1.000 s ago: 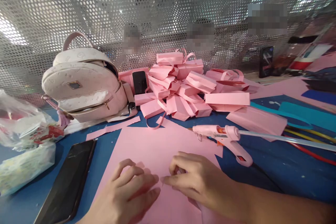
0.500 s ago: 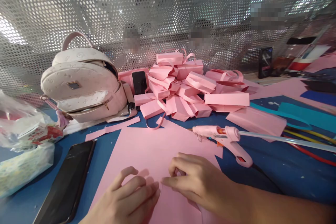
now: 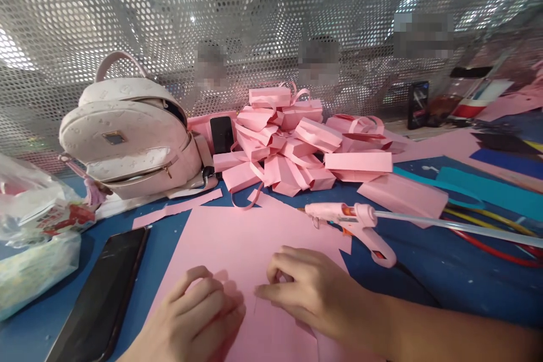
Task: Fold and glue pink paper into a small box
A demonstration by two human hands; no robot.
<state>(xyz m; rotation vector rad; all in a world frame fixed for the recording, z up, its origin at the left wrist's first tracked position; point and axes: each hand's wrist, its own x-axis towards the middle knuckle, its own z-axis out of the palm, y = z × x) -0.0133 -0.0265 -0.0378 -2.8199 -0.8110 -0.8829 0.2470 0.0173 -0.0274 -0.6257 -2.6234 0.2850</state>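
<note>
A large pink paper sheet (image 3: 224,235) lies flat beneath both hands. Over its left part, my left hand (image 3: 190,308) is curled with its fingers close together; its thumb and anything inside the grip are hidden. My right hand (image 3: 307,288) rests to the right, thumb and bent fingers drawn together at the edge of a folded pink paper piece (image 3: 284,336) on top of the sheet. The hands are a short gap apart. Beyond my right hand, a pink glue gun (image 3: 356,218) lies on its side, a long clear glue stick (image 3: 441,222) running out of its back.
A pile of folded pink paper bags (image 3: 292,141) sits at the back against a perforated metal screen (image 3: 263,22). To the left are a white backpack (image 3: 127,136), a black phone (image 3: 102,294) and plastic bags (image 3: 38,277). Teal strips (image 3: 492,192) lie right. Blurred people show in the screen.
My left hand has shifted left, away from my right hand, and its fingers have curled in. The right hand keeps its pinch on the paper; the whole view has shifted slightly.
</note>
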